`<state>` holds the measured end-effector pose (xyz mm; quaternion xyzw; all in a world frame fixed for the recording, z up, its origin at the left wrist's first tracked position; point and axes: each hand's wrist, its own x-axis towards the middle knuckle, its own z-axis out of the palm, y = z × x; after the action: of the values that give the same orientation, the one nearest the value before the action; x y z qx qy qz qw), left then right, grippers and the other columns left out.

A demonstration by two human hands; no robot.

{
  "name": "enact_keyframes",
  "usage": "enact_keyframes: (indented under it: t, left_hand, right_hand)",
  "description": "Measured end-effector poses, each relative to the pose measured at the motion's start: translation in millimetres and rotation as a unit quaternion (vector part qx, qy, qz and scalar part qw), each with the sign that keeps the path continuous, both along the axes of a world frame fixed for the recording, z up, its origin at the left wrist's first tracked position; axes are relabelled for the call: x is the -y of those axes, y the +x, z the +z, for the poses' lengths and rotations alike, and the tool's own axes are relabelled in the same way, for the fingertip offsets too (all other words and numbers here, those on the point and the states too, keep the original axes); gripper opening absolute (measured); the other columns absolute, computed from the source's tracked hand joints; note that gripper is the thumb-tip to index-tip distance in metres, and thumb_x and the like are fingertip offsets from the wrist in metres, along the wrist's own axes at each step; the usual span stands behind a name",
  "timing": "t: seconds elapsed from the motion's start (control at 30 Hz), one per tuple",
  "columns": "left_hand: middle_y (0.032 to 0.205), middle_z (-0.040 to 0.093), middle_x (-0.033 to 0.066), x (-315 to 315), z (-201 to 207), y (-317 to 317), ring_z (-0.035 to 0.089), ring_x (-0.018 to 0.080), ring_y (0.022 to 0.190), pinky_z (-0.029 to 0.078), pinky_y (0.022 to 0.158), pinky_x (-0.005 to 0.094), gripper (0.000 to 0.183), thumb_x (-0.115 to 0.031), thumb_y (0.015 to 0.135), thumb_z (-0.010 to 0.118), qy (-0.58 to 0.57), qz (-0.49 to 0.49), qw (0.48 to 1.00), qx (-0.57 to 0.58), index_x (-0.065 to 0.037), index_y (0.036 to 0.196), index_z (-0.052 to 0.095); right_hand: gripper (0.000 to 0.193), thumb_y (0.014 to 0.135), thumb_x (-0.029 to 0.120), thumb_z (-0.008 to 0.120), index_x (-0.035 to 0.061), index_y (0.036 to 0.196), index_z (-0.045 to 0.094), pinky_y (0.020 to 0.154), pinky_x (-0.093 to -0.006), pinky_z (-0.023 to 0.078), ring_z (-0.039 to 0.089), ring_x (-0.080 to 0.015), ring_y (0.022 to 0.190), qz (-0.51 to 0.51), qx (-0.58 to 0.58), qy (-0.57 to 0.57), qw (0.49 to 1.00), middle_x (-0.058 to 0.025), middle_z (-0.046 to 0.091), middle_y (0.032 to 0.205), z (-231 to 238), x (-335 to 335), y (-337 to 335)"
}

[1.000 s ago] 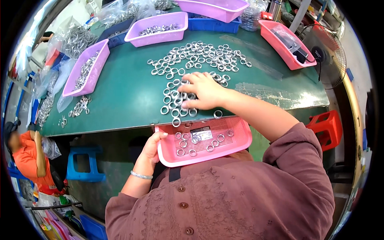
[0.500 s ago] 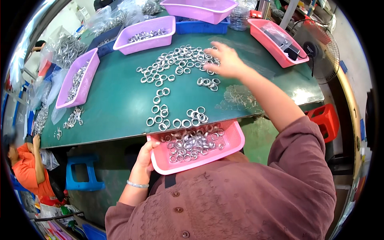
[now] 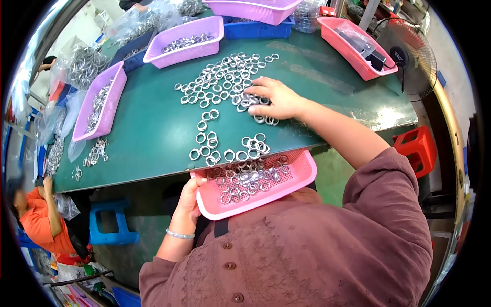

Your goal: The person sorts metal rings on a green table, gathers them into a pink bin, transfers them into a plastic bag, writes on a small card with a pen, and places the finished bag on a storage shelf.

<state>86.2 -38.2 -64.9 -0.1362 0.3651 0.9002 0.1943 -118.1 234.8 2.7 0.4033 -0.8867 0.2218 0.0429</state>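
My left hand [image 3: 190,198] grips the left end of a pink plastic basket [image 3: 303,171], its thumb over the rim. The basket is at the table's front edge against my body, with several silver metal rings [image 3: 244,188] on its mesh bottom. My right hand [image 3: 279,100] reaches over the table, palm down and fingers apart, touching a cluster of rings and partly covering them. A wide patch of loose metal rings [image 3: 225,77] spreads beyond and left of that hand. A smaller group of rings [image 3: 254,146] lies at the edge just above the basket.
Purple baskets of metal parts stand at the left [image 3: 105,110] and back [image 3: 186,43], near a blue bin [image 3: 255,29]. A red basket [image 3: 353,46] and a fan [image 3: 409,59] are at the far right. A person in orange [image 3: 48,225] sits at the left near a blue stool [image 3: 112,222].
My right hand has come nearer and down from the far right of the ring patch, and rings now lie bunched under its fingers. My left hand still holds the basket, which has tilted slightly.
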Motion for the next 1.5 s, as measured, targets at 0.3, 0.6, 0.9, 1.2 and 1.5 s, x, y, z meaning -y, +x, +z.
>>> enact_keyframes:
  t: [0.3,0.6,0.9,1.2,1.5]
  left_hand:
    - [0.122,0.052,0.0149,-10,12,0,0.053,0.0288,0.109,0.041,0.097,0.0420,0.059,-0.012,0.071,0.055,0.006,-0.011,1.000,-0.011,-0.003,0.128,0.043]
    - [0.123,0.052,0.0156,0,3,2,0.054,0.0291,0.110,0.042,0.096,0.0418,0.059,-0.011,0.073,0.054,0.007,-0.006,1.000,0.002,-0.001,0.130,0.040]
    - [0.127,0.048,0.0134,1,0,-2,0.049,0.0276,0.114,0.040,0.099,0.0392,0.066,-0.009,0.069,0.057,-0.005,-0.001,1.000,-0.024,-0.003,0.132,0.038]
    - [0.120,0.053,0.0115,9,-7,-4,0.052,0.0254,0.110,0.041,0.097,0.0386,0.056,-0.006,0.071,0.058,0.013,0.004,1.000,-0.007,-0.004,0.125,0.044]
    - [0.121,0.053,0.0153,7,1,-2,0.054,0.0286,0.108,0.043,0.095,0.0400,0.059,-0.009,0.072,0.056,-0.014,0.008,1.000,-0.010,-0.001,0.129,0.041]
  right_hand:
    - [0.052,0.077,0.041,0.067,0.0088,0.117,0.057,0.104,-0.0482,0.030,0.036,-0.0419,0.126,0.073,0.009,-0.038,0.997,-0.0223,0.043,0.130,-2,23,98]
    - [0.053,0.079,0.039,0.066,0.0082,0.121,0.054,0.102,-0.0463,0.033,0.040,-0.0394,0.122,0.069,-0.054,-0.031,0.996,-0.0242,0.042,0.132,20,28,17]
    - [0.074,0.080,0.068,0.045,0.0237,0.138,0.039,0.108,-0.0560,0.015,0.019,-0.0350,0.137,-0.181,0.033,0.053,0.981,-0.0146,0.028,0.146,9,26,-126]
    - [0.063,0.080,0.060,0.052,0.0227,0.131,0.049,0.108,-0.0495,0.018,0.029,-0.0273,0.134,0.001,0.057,0.048,0.997,-0.0048,0.042,0.138,10,53,-100]
    - [0.050,0.083,0.048,0.057,0.0143,0.121,0.056,0.105,-0.0490,0.025,0.035,-0.0336,0.128,0.044,0.034,0.014,0.998,-0.0119,0.046,0.131,5,44,-15]
